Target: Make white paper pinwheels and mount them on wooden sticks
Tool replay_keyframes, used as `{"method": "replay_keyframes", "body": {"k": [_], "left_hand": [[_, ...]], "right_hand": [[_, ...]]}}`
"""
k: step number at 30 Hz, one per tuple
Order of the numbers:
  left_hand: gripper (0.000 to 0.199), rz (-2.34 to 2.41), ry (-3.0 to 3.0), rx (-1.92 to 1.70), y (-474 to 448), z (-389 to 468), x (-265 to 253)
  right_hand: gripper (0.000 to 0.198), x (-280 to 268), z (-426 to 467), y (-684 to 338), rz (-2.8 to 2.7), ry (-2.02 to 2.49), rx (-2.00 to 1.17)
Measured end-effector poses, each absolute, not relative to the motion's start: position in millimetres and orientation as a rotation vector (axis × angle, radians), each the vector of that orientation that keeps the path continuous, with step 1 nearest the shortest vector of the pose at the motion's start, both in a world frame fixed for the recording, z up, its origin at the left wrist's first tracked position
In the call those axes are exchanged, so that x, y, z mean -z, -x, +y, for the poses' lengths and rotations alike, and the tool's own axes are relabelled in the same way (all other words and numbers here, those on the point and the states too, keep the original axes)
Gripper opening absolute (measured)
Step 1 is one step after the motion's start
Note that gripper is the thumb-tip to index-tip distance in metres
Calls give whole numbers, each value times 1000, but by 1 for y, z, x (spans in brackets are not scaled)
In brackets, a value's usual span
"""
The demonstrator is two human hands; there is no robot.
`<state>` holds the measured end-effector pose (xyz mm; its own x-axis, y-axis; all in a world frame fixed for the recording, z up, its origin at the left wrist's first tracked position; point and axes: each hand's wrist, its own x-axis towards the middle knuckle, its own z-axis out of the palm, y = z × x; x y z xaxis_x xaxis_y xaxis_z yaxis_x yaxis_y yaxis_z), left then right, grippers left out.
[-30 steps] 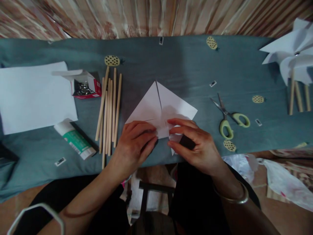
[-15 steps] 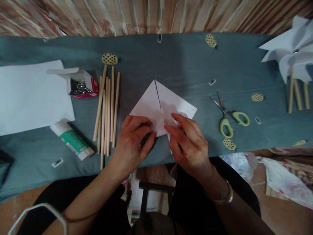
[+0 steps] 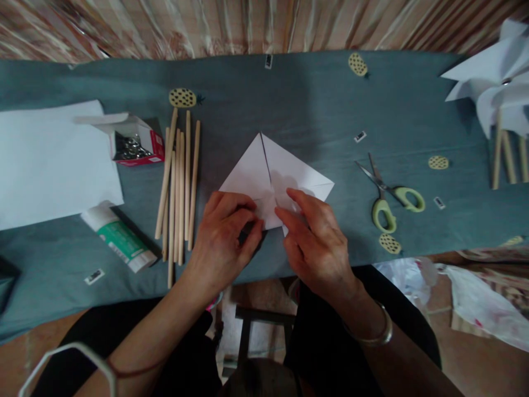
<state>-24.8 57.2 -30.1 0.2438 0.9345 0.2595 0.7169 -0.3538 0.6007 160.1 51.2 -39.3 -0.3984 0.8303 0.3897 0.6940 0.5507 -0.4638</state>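
Paper (image 3: 285,160) lies near me on the desk (image 3: 322,110). My right fingers (image 3: 309,205), loosely parted, now reach further toward its middle, so work seems centred there; my left fingers (image 3: 233,203) curl narrowly at its near-left edge, pinch unclear.

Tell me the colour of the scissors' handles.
The scissors' handles are light green, seen in the head view.

Dim, greyish light from out of view lays a soft shadow of the right hand (image 3: 316,242) on the paper (image 3: 243,171) and a broad darker patch on the cloth (image 3: 231,116), glints faintly off the bracelet (image 3: 387,331), and leaves fine detail soft, with the curtain (image 3: 248,27) stretched toward the corners.
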Motion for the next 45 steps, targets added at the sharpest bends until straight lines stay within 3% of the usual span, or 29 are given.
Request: {"method": "replay_keyframes", "body": {"k": [32,45], "left_hand": [[15,1516,-2156,-817,23,63,29],[16,1494,-2190,-795,24,66,28]], "right_hand": [[35,40,57,-153,-2210,1297,-339],[30,44,62,-150,-2255,1266,-168]]}}
